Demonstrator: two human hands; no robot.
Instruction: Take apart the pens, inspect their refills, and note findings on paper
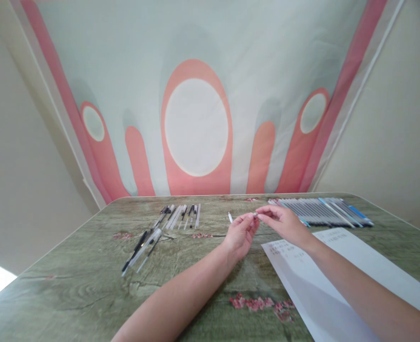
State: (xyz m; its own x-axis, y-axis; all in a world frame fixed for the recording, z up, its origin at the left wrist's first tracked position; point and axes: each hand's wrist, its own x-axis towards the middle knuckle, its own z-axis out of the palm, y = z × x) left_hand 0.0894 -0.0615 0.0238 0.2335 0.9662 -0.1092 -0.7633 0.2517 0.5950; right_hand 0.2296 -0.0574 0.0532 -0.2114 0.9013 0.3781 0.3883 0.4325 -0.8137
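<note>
My left hand [240, 234] and my right hand [281, 221] meet above the middle of the table, fingertips almost touching. Both are closed in a pinch around a small silvery piece [255, 215]; most of it is covered by fingers, so its kind cannot be made out. Just left of the left fingertips lies a short white pen part [230, 217]. Beyond the right wrist, a row of many slim pens [302, 212] lies side by side, with a few blue ones at its right end.
Left of centre lie clear pen barrels [176, 217] with black parts and thin refills. Closer to me is a loose group of black and clear pen pieces [144, 247]. A white sheet with handwriting [333, 275] lies under my right forearm. A printed cloth [195, 128] hangs behind the wood-patterned table [89, 285].
</note>
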